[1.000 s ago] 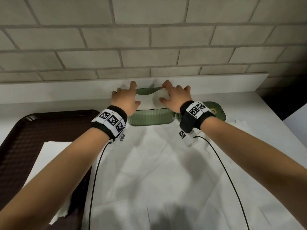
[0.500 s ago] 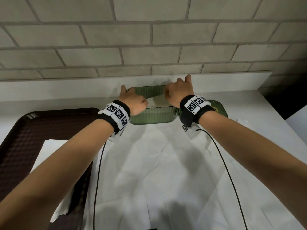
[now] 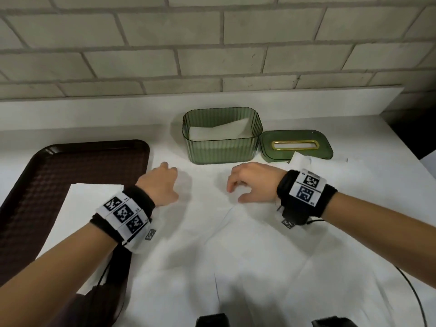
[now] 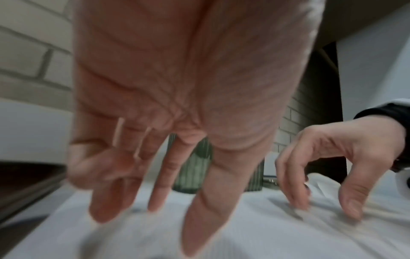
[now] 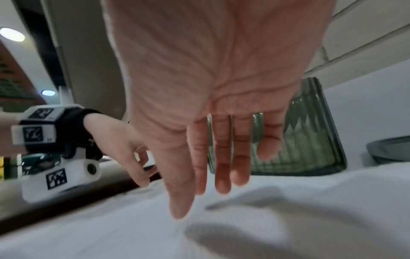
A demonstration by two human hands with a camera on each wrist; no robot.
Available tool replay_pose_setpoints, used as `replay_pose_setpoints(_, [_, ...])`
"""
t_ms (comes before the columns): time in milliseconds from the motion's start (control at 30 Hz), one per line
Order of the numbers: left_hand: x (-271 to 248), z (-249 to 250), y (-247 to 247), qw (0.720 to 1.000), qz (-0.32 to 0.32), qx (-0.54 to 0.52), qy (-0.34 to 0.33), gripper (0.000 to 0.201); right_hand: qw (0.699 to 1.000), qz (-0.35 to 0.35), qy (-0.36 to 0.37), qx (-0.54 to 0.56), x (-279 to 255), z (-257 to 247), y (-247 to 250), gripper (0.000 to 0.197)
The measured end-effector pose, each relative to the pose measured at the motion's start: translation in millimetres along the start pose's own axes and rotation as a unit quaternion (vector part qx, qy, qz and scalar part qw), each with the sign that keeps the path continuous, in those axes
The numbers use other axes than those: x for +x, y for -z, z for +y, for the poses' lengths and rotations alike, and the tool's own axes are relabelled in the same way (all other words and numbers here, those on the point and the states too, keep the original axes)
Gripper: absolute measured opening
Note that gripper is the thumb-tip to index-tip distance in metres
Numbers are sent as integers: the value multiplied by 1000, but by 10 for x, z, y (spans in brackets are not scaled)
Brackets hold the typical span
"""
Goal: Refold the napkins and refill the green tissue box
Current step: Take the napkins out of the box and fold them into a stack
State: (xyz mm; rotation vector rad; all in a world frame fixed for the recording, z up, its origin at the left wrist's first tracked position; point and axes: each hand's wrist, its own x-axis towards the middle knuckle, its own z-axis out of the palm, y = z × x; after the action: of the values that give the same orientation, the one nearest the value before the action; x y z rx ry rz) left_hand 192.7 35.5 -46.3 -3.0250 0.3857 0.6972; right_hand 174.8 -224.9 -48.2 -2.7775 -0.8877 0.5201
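left hand point(image 3: 160, 185) empty | right hand point(image 3: 253, 182) empty | markers unreadable

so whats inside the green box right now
The green tissue box stands open, its lid beside it. Inside lies folded white napkin, one flap raised. How many layers lie beneath is hidden.

Green tissue box point(image 3: 221, 147) stands open on the white desk point(image 3: 368, 175) near the brick wall, w/ a folded white napkin point(image 3: 219, 132) inside. Its lid point(image 3: 296, 145) lies flat just right of it, gold-rimmed slot up. Left hand point(image 3: 160, 185) and right hand point(image 3: 253, 182) are over a big unfolded napkin point(image 3: 224, 251) in front of the box, fingers loosely curled, holding nothing. Dark brown tray point(image 3: 47, 175) at left, w/ another white napkin point(image 3: 80, 204) partly on it.
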Motion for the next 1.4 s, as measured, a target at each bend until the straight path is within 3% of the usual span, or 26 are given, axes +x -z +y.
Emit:
replay_pose_setpoints(67, [0,13,-60,1000,-21,1,20,66,999,-6,-6,-47,46,39,-60,39])
replay_pose_setpoints(133, [40,61,-47,1000,-10,12,27,74,996,-7,-16,-83,113,61,-70,49])
replay_pose_setpoints(267, [125,137,14,999,-14,21,34,65,994,-29,-37,-95,273,3,-18,73])
replay_pose_setpoints(367, [139,169,39,998,-14,41,39,60,988,-61,-52,-130,373,-85,62,81])
replay_pose_setpoints(467, [95,133,171,999,5,19,28,54,987,-75,-80,-115,402,-153,110,75])
replay_pose_setpoints(567, [-3,31,484,994,59,-88,2,34,992,-50,-62,-102,354,-155,201,39])
replay_pose_setpoints(600, [-44,-4,595,989,85,-120,-6,25,995,-34,-64,-66,315,-152,262,22])
replay_pose_setpoints(633, [-79,-40,687,983,113,-147,-11,18,997,-15,-67,-17,266,-146,333,18])
replay_pose_setpoints(700, [-123,-101,799,964,154,-214,-29,12,996,31,-56,69,155,-137,517,25])
replay_pose_setpoints(767, [-155,-137,838,931,153,-326,-64,16,986,87,-37,136,26,-151,739,18])
replay_pose_setpoints(967, [-243,27,851,851,125,-486,-154,26,915,161,26,369,-198,-263,1147,26])
replay_pose_setpoints(1033, [-268,87,860,845,124,-489,-176,22,890,181,53,414,-194,-315,1167,33])
replay_pose_setpoints(1133, [-296,127,888,844,125,-488,-183,46,867,203,71,449,-166,-361,1165,30])
replay_pose_setpoints(1233, [-320,170,914,828,98,-514,-202,21,887,212,55,405,-103,-378,1114,24])
replay_pose_setpoints(1300, [-352,191,931,816,88,-532,-206,18,895,203,32,396,-42,-380,1054,24])
replay_pose_setpoints(1400, [-384,224,944,798,86,-558,-211,20,868,206,-21,451,22,-352,948,30])
